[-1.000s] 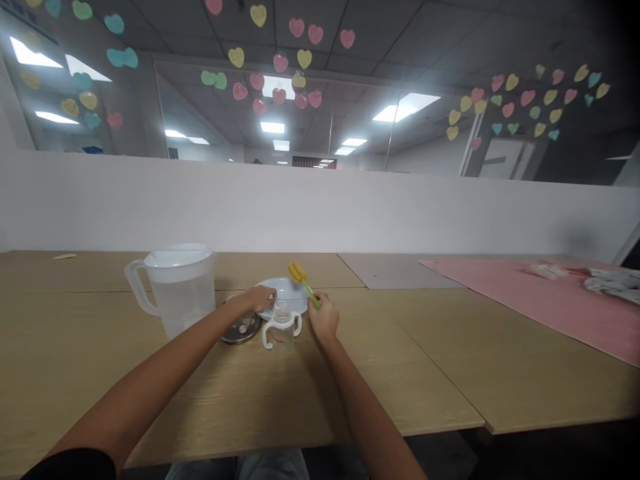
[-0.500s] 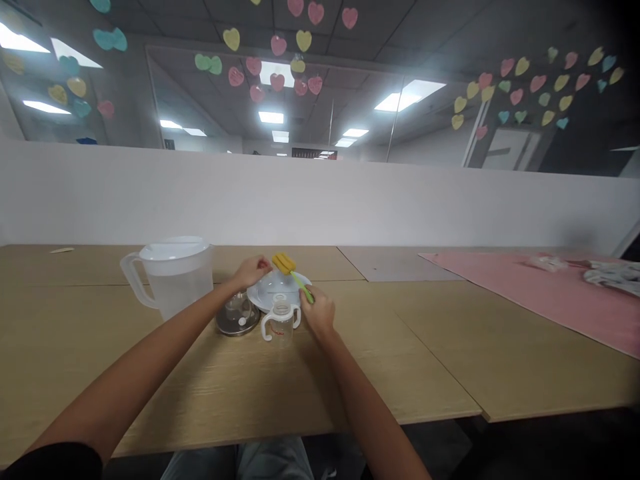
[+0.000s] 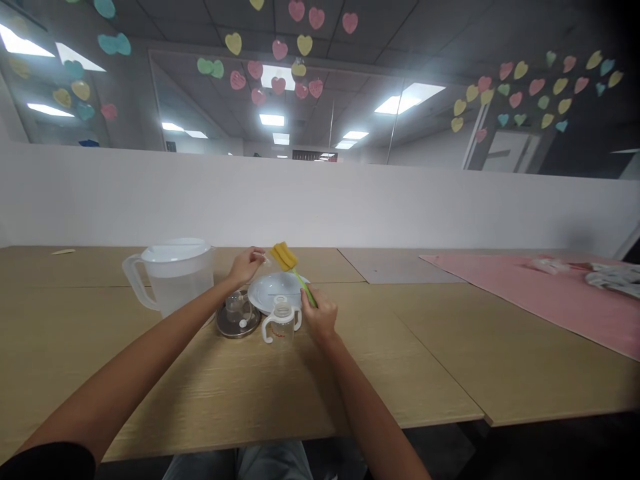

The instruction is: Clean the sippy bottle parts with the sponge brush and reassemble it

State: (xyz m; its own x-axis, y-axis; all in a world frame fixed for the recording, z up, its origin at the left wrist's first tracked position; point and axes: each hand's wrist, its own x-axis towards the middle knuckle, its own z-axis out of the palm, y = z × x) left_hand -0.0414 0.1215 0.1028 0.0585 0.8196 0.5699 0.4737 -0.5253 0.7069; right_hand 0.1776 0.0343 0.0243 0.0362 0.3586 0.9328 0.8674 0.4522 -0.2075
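My right hand (image 3: 321, 312) is closed around the green handle of a bottle brush (image 3: 285, 257); its yellow sponge head points up and left above the bowl. My left hand (image 3: 246, 265) pinches a small clear piece (image 3: 267, 258), too small to name surely, just left of the sponge. Under both hands sits a white bowl (image 3: 260, 288). In front of it stands a clear baby bottle (image 3: 283, 331) with white side handles, upright and without a lid. Left of the bottle, a round metal tray (image 3: 231, 328) carries a clear cap (image 3: 234, 308) and a small white part.
A large translucent lidded pitcher (image 3: 180, 283) stands at the left, behind my left forearm. At the far right a pink cloth (image 3: 510, 293) covers the table, with a plastic packet (image 3: 550, 265) and crumpled fabric (image 3: 615, 275) on it. A low white wall (image 3: 320, 207) borders the table's back.
The brush head has risen out of the bowl area and tilted more upright. My left hand has lifted slightly up and left, bringing the small clear piece into sight.
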